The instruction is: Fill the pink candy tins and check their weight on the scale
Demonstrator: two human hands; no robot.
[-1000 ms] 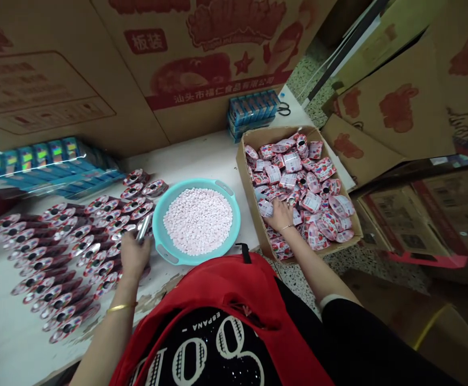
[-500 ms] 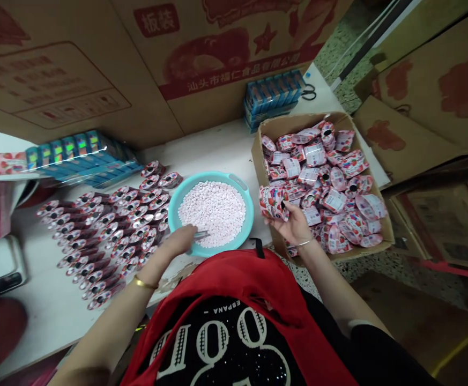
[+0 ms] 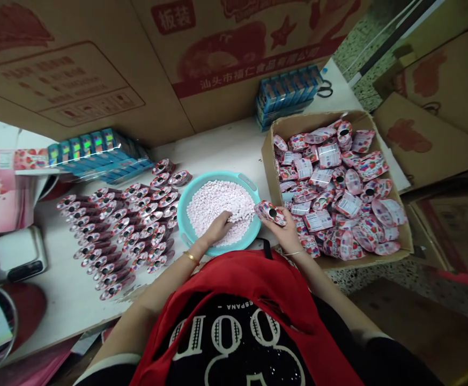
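Observation:
My left hand is closed on the handle of a scoop, over the turquoise basin. Small pale pink candies fill the basin, and a heap of them covers the scoop's bowl. At the basin's right rim, my right hand grips a strawberry-printed pouch, its dark round opening turned up toward me. The heaped candies reach close to the pouch; I cannot tell whether scoop and pouch touch. Similar pouches stand in rows left of the basin.
An open cardboard box full of strawberry pouches stands on the right. Blue packs and scissors lie behind it. More blue packs sit at the back left. A large printed carton walls off the back. A white device lies far left.
My left hand has moved right across the basin, and the scoop now carries a heap of candies. My right hand has tilted the pouch so its opening shows.

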